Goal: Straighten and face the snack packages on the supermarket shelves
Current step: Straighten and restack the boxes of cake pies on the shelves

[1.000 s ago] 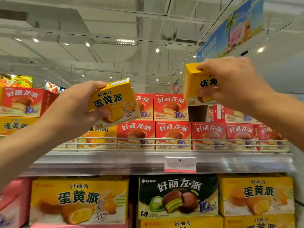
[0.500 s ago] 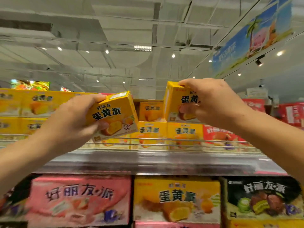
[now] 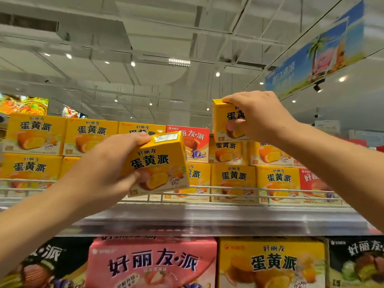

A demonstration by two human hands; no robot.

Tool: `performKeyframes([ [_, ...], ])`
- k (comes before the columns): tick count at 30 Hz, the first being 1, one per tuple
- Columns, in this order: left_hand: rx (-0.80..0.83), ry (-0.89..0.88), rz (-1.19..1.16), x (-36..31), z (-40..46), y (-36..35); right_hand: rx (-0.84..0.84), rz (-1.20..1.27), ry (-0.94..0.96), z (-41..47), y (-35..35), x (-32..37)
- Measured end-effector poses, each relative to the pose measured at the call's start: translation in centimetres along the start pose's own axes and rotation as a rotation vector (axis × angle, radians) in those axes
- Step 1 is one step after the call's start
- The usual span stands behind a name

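Note:
My left hand (image 3: 104, 169) grips a small yellow egg-yolk pie box (image 3: 160, 163), tilted, in front of the top shelf's wire rail (image 3: 228, 189). My right hand (image 3: 259, 115) holds a second yellow box (image 3: 221, 121) higher up, its base resting on or just above the stacked yellow boxes (image 3: 226, 153) at the right. Yellow boxes (image 3: 34, 134) fill the top shelf in two rows. One red pie box (image 3: 195, 140) stands among them, partly hidden behind the left-hand box.
The metal shelf edge (image 3: 207, 221) runs across below the rail. Beneath it stand large cartons: pink (image 3: 151, 265), yellow (image 3: 272, 265), black ones at both ends. More red boxes (image 3: 311, 179) sit at the far right of the top shelf. A blue banner (image 3: 320, 55) hangs overhead.
The view has shifted left along the shelf, from the red boxes to the yellow ones. Both hands kept their boxes; the right-hand box now sits over the yellow stack.

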State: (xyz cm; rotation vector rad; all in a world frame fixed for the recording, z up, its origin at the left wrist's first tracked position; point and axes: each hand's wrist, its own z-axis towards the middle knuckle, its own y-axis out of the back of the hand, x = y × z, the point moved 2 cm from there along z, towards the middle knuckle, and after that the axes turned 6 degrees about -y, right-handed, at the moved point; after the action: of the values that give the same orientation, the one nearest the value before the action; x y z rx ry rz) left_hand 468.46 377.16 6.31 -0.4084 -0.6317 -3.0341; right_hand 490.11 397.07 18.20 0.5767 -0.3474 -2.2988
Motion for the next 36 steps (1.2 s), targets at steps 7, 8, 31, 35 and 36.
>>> performKeyframes([
  [7,-0.008,-0.015,0.006,0.9,-0.1,0.1,0.038,0.002,0.001,1.2,-0.9,-0.1],
  [8,-0.008,-0.014,0.011,1.0,-0.1,0.0,0.049,-0.007,0.01,1.3,-1.0,-0.1],
  [31,-0.033,-0.039,0.069,2.2,0.0,-1.1,0.069,0.133,0.021,3.0,-2.7,-1.6],
  [35,-0.023,-0.044,0.072,2.1,0.1,-1.0,0.07,0.128,0.024,3.4,-2.6,-1.5],
  [36,-0.02,-0.046,0.068,2.0,0.2,-0.9,0.074,0.133,0.022,3.4,-2.7,-1.4],
])
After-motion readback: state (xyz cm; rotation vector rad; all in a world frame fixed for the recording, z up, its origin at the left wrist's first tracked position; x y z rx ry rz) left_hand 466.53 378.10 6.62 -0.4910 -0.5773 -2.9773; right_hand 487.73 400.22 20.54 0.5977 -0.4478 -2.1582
